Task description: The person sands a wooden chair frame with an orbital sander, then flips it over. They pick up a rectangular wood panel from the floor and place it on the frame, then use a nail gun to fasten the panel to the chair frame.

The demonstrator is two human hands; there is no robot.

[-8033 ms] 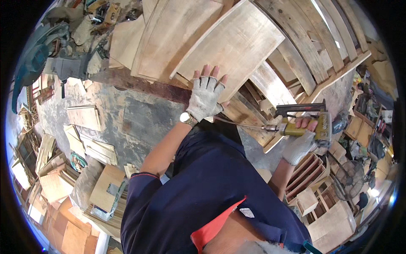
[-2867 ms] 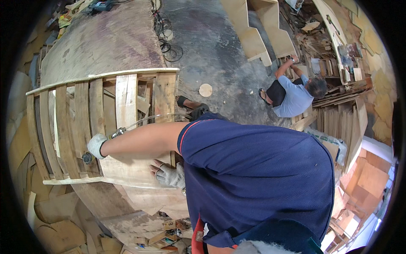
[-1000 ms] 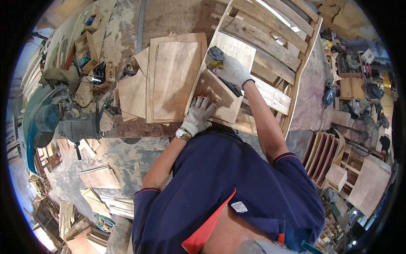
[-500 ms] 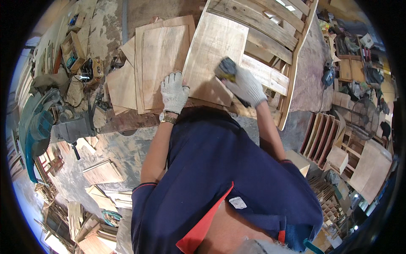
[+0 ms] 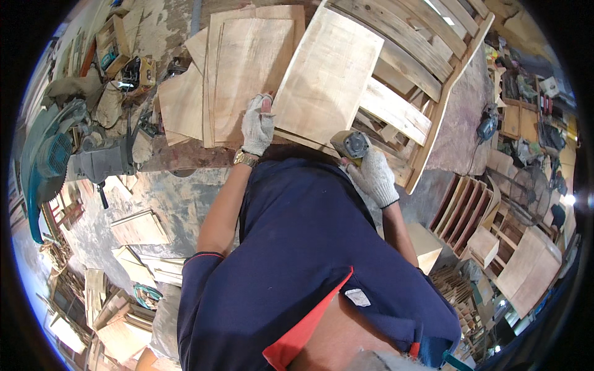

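My right hand point(image 5: 375, 175), in a white knit glove, is closed around a dark grey and yellow handheld power tool point(image 5: 354, 146); its rounded end faces up and its exact kind is unclear. The tool is at the near right corner of a pale thin wooden board point(image 5: 331, 71), which lies on a slatted wooden frame point(image 5: 450, 102). My left hand point(image 5: 257, 127), also gloved, is by the board's left edge with its fingers bent. A small reddish-brown piece point(image 5: 266, 104) shows at its fingertips; what it is cannot be made out.
Thin wooden sheets point(image 5: 250, 68) lie stacked left of the board. Farther left stands a teal saw point(image 5: 52, 154) on a grey base. More wood pieces point(image 5: 139, 229) lie on the floor below the bench, with slatted wooden pieces point(image 5: 461, 213) at the right.
My right hand has drawn the tool back toward me, off the board's middle to its near corner. My left hand, flat before, has lifted and curled its fingers. The view has shifted slightly.
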